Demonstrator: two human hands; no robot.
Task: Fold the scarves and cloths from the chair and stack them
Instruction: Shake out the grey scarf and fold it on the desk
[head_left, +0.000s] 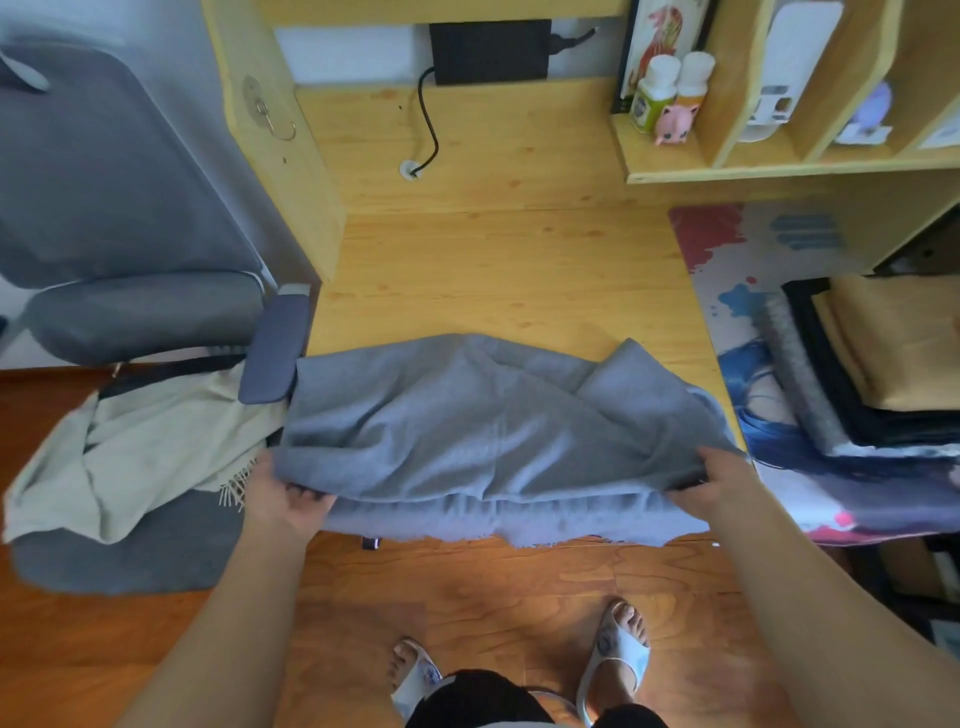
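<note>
A grey cloth (467, 431) lies across the front edge of the wooden desk (493, 270), with its lower part hanging over the edge. My left hand (283, 496) grips its near left corner and my right hand (714, 480) grips its near right corner. A pale beige fringed scarf (135, 457) lies crumpled on the seat of the grey chair (119, 234) at the left. At the right, a stack of folded cloths (878, 358) sits on a printed desk mat (737, 291), tan on top, dark and grey ones beneath.
The chair's armrest (275, 348) touches the cloth's left end. At the desk's back are a black box (488, 52) with a cable, and shelves with two bottles (670, 85) and a pink figurine (675, 122). My feet in slippers (618, 654) stand on the wooden floor.
</note>
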